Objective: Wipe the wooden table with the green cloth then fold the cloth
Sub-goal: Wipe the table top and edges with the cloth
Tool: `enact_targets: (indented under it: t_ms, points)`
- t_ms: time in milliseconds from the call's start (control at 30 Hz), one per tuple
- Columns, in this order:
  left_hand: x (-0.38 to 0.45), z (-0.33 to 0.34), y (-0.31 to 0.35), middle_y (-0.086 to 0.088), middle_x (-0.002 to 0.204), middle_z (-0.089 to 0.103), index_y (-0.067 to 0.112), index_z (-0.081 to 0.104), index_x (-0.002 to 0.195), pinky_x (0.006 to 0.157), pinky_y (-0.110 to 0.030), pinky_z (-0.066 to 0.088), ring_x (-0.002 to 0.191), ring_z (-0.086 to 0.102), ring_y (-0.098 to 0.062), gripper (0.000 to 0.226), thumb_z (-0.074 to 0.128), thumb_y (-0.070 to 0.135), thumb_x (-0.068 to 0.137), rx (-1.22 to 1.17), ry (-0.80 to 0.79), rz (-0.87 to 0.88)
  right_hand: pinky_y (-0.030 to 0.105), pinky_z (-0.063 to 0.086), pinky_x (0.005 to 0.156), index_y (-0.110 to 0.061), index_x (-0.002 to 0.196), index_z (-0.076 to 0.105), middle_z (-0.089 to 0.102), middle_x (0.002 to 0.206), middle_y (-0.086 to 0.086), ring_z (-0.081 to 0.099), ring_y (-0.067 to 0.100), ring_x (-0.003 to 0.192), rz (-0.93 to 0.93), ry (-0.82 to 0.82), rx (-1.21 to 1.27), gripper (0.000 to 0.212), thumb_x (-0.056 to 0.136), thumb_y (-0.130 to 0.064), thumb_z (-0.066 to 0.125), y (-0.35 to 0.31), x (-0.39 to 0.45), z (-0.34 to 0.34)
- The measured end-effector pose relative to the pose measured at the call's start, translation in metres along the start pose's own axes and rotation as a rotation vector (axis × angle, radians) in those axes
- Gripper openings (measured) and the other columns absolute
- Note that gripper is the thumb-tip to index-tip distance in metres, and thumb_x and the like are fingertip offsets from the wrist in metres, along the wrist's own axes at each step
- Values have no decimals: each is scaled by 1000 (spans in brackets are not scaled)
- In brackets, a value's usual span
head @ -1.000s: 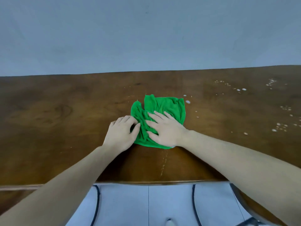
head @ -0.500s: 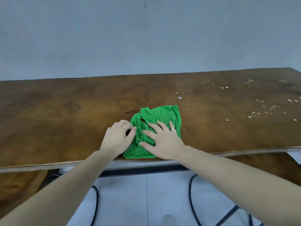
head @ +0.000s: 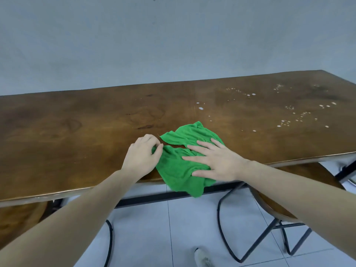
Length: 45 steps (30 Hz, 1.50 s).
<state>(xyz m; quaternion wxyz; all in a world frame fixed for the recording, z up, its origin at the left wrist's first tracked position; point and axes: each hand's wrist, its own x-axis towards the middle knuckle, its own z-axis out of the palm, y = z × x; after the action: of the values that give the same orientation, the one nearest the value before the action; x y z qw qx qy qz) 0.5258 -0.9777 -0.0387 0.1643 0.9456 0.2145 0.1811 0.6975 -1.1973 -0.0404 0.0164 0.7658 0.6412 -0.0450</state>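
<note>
hanging partly over the near edge of the one wooden table [head: 77, 135], the single green cloth [head: 181, 166] lay crumpled. two hands worked it: the right hand [head: 217, 162] pressed flat with fingers spread, the left hand [head: 142, 157] pinched its left edge. beyond, scattered white droplets [head: 285, 122] dotted the wood.

My right hand [head: 217, 162] lies flat, palm down, fingers spread. My left hand [head: 141, 157] is curled, fingertips pinched against the thumb. Both forearms reach forward, bare.
</note>
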Motion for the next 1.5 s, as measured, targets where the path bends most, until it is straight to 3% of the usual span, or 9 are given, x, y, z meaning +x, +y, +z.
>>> enact_targets:
  t_ms: [200,333,633,767,1033,1233,1300,1400,1500]
  points:
    - [30,14,3,11,114,59,29,58,95,94,-40,42,107,52,-15,19,44,40,98,-1,-25,-7,69,-4,117,-62,150,-2,-9,169,-6,-11,30,155,172,-83,26,75,82,-88,12,17,22,-6]
    - [63,26,-1,12,114,59,29,60,97,95,-41,41,109,52,-16,21,44,42,97,19,-19,-24,72,-5,115,-58,152,0,-6,169,-3,-7,31,155,209,-68,37,79,81,-89,10,41,73,-10]
    - [170,54,-21,12,120,58,30,60,102,99,-39,33,116,48,-17,20,44,40,97,46,42,-169,50,0,125,-44,158,10,1,169,-5,-1,18,155,67,-21,14,72,93,-74,12,149,209,-23]
    - [225,67,-26,12,122,57,30,59,106,98,-38,31,118,48,-18,22,43,40,96,59,64,-244,49,5,124,-46,157,12,5,169,-6,5,20,155,45,-4,-3,64,98,-69,15,199,278,-28]
    - [275,94,-32,14,146,44,36,44,140,112,-43,21,138,31,-14,45,34,50,98,216,36,-254,51,9,123,-58,152,16,11,168,-9,12,24,153,11,0,-10,62,92,-76,16,284,373,-42]
    - [276,92,-35,15,149,40,42,44,140,115,-45,19,141,27,-12,46,30,53,98,260,-2,-261,46,19,121,-43,157,18,16,168,-7,21,24,151,-46,21,-139,69,95,-72,10,308,392,-49]
    - [276,91,-33,15,149,39,42,43,140,115,-46,19,141,27,-12,46,30,53,98,262,-19,-270,45,25,117,-32,156,31,29,164,-2,28,25,148,-22,62,-219,73,96,-68,10,306,388,-50]
    - [276,90,-30,16,149,40,43,43,140,115,-46,19,141,27,-11,45,31,51,98,265,-17,-277,43,32,105,-13,136,59,56,141,7,44,27,132,-1,201,-372,77,95,-59,13,301,383,-52]
    - [278,89,-29,16,150,39,43,44,141,115,-46,19,141,26,-11,45,31,50,99,260,-27,-291,48,24,118,-21,152,40,39,158,8,29,28,146,2,156,-95,59,100,-44,26,313,375,-42]
